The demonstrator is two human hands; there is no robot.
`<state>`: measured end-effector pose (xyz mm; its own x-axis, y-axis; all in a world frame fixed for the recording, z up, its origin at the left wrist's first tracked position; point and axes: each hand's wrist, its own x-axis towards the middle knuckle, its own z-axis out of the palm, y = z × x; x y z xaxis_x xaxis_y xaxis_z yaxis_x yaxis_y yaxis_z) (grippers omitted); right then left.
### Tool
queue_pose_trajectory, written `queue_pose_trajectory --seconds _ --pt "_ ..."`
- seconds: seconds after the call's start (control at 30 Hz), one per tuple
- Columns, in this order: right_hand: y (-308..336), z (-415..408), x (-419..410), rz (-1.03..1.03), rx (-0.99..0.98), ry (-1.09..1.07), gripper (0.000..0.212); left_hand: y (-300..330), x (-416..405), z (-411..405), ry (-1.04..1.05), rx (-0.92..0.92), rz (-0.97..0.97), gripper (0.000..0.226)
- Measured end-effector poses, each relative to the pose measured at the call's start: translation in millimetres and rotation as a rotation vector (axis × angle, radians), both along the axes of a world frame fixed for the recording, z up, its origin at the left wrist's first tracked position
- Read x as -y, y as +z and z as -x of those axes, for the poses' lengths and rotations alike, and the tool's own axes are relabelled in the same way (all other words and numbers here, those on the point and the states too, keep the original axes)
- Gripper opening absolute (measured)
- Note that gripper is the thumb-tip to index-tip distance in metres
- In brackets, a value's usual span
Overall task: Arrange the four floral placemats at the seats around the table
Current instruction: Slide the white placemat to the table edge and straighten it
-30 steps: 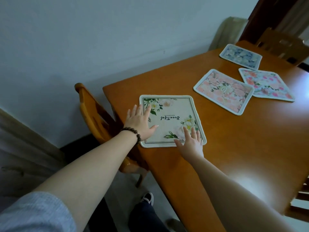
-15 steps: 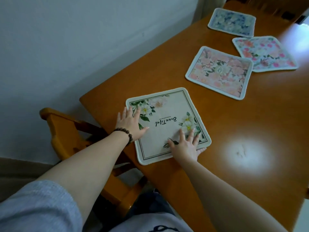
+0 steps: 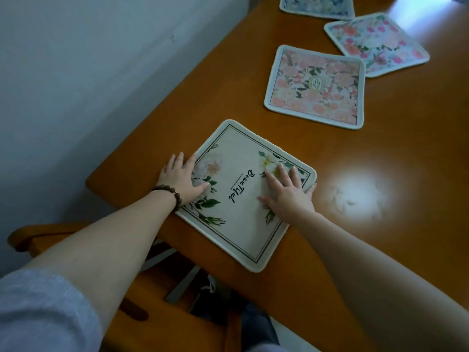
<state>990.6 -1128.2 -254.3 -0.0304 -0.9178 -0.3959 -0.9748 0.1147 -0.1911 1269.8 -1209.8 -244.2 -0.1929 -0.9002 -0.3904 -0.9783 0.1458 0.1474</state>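
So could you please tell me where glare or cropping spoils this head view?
Head view: a bright glare patch on the table right of the cream placemat; more glare at the top right corner; the blue placemat is cropped by the top edge.

We see four placemats flat on the table [image 3: 380, 199]. Nearest mat [image 3: 243, 196] sits at the table's near-left corner, turned askew to the edges. Left hand [image 3: 181, 180] rests flat on its left edge, partly on the table; right hand [image 3: 286, 191] rests flat on its right side, little finger off its right edge. Second mat [image 3: 316, 87] lies behind it, well apart. Third mat [image 3: 375, 44] is behind and right of the second, nearly touching its corner. Fourth mat [image 3: 317, 6] is farthest, at the top edge, cut off. Chair [image 3: 33, 240] stands left of the table, below the near corner. Wall [image 3: 88, 72] runs along the table's left.
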Motion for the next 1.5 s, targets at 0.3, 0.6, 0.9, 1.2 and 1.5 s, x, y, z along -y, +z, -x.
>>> queue_pose_trajectory --seconds 0.3,0.6,0.9,1.2,1.5 --pt "14.2 4.6 34.0 -0.025 0.01 0.05 0.07 -6.9 -20.8 -10.1 -0.121 -0.037 0.149 0.083" --pt "17.5 -23.7 -37.6 0.042 0.004 -0.427 0.082 4.6 -49.0 -6.6 -0.231 -0.109 0.191 0.065" --pt "15.6 -29.7 -66.4 -0.031 0.007 -0.568 0.09 13.8 -35.6 7.5 -0.325 -0.15 0.272 0.058" --pt "6.6 -36.3 -16.3 -0.01 0.057 -0.391 0.105 3.4 6.2 0.9 -0.305 -0.037 0.096 0.083" --pt "9.9 -22.9 16.2 -0.039 0.053 -0.135 0.113 -7.5 22.3 -9.8 -0.312 -0.004 0.039 0.088"
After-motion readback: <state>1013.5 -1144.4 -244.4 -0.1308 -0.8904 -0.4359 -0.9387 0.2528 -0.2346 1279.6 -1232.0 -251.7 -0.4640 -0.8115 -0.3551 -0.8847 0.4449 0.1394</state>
